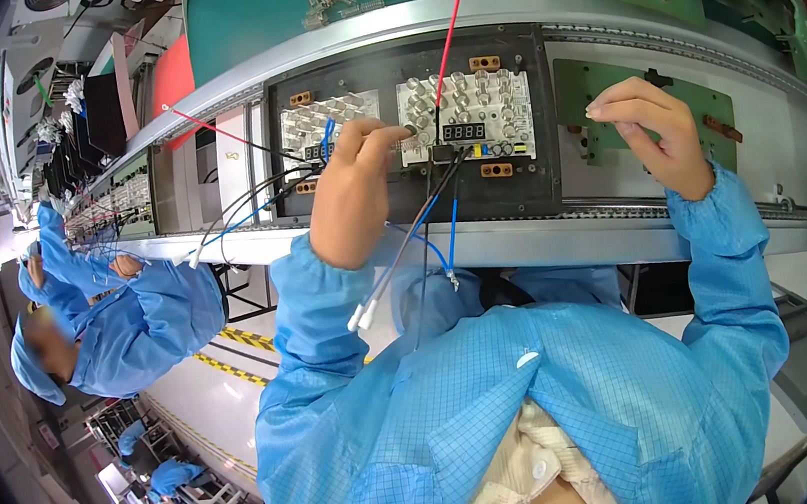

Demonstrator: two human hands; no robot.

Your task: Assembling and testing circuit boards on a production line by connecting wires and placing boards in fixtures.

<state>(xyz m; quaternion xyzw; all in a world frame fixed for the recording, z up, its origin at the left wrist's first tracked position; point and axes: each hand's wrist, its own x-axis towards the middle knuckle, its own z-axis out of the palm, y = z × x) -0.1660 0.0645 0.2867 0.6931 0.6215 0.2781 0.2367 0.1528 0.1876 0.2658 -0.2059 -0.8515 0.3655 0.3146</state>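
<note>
Here: two white boards, knobbed, in a black tray, frame centre | left hand pinching a board knob | right hand fingers curled, narrow, over a green plate.

Seen from above, the left hand reaches over a black carrier tray on the conveyor line, its fingertips pinched at the left edge of a white circuit board with a small digit display. A second white board lies just beside it in the same tray. A red wire rises from the board, while blue, black and white wires trail down over the conveyor's near rail. The right hand rests curled on a green board to the right. At far left, another person in a blue smock works along the same line.
</note>
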